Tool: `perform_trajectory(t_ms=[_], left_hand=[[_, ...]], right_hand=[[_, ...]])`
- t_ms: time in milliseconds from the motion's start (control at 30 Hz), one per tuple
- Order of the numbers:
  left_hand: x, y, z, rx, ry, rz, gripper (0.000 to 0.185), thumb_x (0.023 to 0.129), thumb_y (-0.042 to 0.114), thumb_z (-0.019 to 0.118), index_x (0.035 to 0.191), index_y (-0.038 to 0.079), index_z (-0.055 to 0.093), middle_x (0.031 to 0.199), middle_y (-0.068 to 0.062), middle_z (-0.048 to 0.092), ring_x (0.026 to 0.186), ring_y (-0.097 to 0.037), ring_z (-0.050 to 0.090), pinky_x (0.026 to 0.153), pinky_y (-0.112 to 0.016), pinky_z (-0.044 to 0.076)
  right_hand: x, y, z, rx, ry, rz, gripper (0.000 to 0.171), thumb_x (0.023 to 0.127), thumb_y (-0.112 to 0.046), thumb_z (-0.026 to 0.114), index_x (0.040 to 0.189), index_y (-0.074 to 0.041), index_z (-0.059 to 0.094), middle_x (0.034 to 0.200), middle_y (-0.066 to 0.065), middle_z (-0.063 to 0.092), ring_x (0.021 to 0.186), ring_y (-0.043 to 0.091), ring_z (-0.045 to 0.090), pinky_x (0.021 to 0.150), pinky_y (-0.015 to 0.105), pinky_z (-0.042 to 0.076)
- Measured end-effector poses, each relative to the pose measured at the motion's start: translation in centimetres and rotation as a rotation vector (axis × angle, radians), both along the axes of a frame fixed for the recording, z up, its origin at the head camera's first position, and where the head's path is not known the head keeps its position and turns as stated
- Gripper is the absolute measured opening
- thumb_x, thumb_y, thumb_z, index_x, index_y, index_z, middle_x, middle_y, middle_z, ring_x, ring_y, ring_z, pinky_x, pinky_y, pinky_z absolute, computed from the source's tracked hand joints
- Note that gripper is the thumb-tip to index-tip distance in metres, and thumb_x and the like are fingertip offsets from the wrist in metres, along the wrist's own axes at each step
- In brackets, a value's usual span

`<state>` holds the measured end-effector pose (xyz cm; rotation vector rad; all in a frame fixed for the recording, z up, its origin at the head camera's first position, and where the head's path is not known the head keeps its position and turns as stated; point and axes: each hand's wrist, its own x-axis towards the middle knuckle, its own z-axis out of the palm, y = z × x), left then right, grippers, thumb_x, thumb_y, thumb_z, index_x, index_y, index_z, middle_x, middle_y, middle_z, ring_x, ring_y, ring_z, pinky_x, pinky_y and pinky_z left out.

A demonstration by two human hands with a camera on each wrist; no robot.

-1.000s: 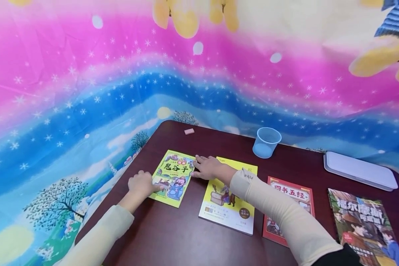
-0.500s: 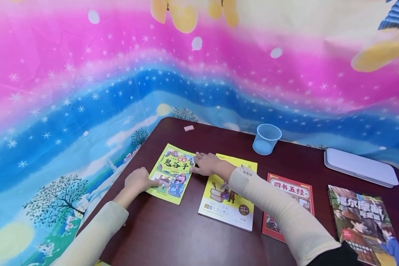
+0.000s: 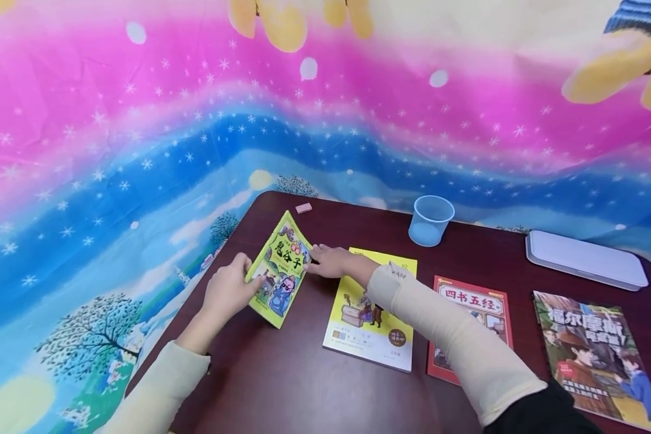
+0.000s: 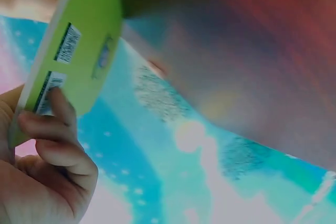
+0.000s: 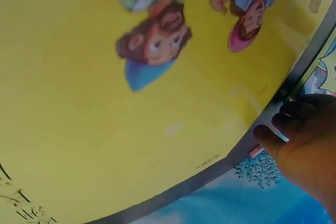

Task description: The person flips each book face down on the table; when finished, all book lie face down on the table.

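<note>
Green book now tilted up off the table; a second ago flat. My left hand pinches its left edge, my right hand's fingertips steady the other side.

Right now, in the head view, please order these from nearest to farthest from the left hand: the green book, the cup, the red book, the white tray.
1. Green book: gripped by the left hand, tilted up at the table's left end.
2. Cup: at the far edge, to the right.
3. Red book: flat, right of the yellow book.
4. White tray: far right edge.
</note>
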<state>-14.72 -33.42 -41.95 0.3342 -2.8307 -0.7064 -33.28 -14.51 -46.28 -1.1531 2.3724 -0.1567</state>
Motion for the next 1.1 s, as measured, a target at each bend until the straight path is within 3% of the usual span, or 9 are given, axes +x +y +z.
perform_trajectory(t_ms=[133, 267, 433, 567, 700, 800, 1000, 1100], left_hand=[[0.6, 1.7, 0.8, -0.047, 0.04, -0.041, 0.028, 0.087, 0.028, 0.064, 0.103, 0.01, 0.049, 0.063, -0.003, 0.056, 0.045, -0.014, 0.044, 0.043, -0.029, 0.033], [0.9, 2.8, 0.6, -0.04, 0.078, -0.068, 0.032, 0.088, 0.025, 0.062, 0.114, 0.01, 0.051, 0.078, -0.006, 0.067, 0.045, -0.011, 0.049, 0.043, -0.028, 0.038], [1.1, 3.4, 0.6, 0.035, 0.072, -0.127, 0.039, 0.087, 0.025, 0.063, 0.122, 0.014, 0.051, 0.091, -0.007, 0.07, 0.058, -0.01, 0.06, 0.049, -0.028, 0.045], [1.4, 3.7, 0.4, 0.069, 0.056, -0.211, 0.049, 0.086, 0.022, 0.064, 0.131, 0.015, 0.048, 0.099, -0.007, 0.07, 0.066, -0.011, 0.063, 0.053, -0.028, 0.047], [1.4, 3.9, -0.4, 0.047, 0.04, -0.276, 0.061, 0.083, 0.022, 0.066, 0.139, 0.018, 0.041, 0.1, -0.007, 0.069, 0.071, -0.012, 0.064, 0.057, -0.029, 0.048], [1.2, 4.0, -1.4, 0.03, -0.003, -0.295, 0.073, 0.082, 0.023, 0.068, 0.146, 0.022, 0.033, 0.102, -0.008, 0.068, 0.073, -0.013, 0.063, 0.06, -0.032, 0.049], [0.9, 3.8, -3.1, 0.031, -0.069, -0.367, 0.089, 0.079, 0.021, 0.07, 0.151, 0.028, 0.018, 0.121, -0.01, 0.062, 0.093, -0.02, 0.063, 0.073, -0.041, 0.05], [0.7, 3.5, -3.8, 0.035, -0.1, -0.417, 0.097, 0.077, 0.02, 0.07, 0.151, 0.034, 0.009, 0.111, -0.008, 0.064, 0.082, -0.017, 0.062, 0.069, -0.037, 0.049]], right_hand=[[-0.2, 0.2, 0.0, -0.095, -0.162, -0.074, 0.069, 0.098, -0.055, 0.026, 0.152, -0.016, 0.008, 0.158, 0.007, 0.008, 0.144, 0.024, 0.008, 0.115, 0.043, 0.012], [0.2, 0.0, 0.6, -0.24, -0.282, -0.178, 0.072, 0.096, -0.061, 0.02, 0.152, -0.019, 0.001, 0.158, 0.004, 0.006, 0.143, 0.027, 0.014, 0.114, 0.044, 0.017], [1.3, -0.6, 2.0, -0.492, -0.336, -0.361, 0.077, 0.091, -0.069, 0.016, 0.151, -0.025, -0.005, 0.158, -0.001, 0.004, 0.143, 0.027, 0.016, 0.112, 0.048, 0.02], [2.1, -0.9, 2.9, -0.623, -0.369, -0.465, 0.078, 0.089, -0.072, 0.02, 0.151, -0.031, -0.003, 0.158, 0.001, 0.01, 0.138, 0.03, 0.028, 0.102, 0.051, 0.037], [2.8, -0.9, 3.4, -0.676, -0.458, -0.517, 0.078, 0.09, -0.07, 0.025, 0.151, -0.031, -0.003, 0.158, 0.003, 0.011, 0.128, 0.035, 0.042, 0.084, 0.052, 0.05], [3.2, -0.9, 3.6, -0.683, -0.492, -0.551, 0.076, 0.092, -0.067, 0.026, 0.151, -0.03, -0.003, 0.157, 0.005, 0.014, 0.118, 0.037, 0.051, 0.082, 0.05, 0.051], [3.3, -0.9, 3.5, -0.748, -0.494, -0.611, 0.066, 0.096, -0.058, 0.029, 0.151, -0.035, 0.0, 0.144, 0.013, 0.04, 0.097, 0.035, 0.063, 0.07, 0.042, 0.056], [3.4, -0.8, 3.4, -0.818, -0.488, -0.627, 0.062, 0.098, -0.051, 0.033, 0.151, -0.037, 0.005, 0.134, 0.011, 0.049, 0.092, 0.036, 0.064, 0.064, 0.039, 0.056]])
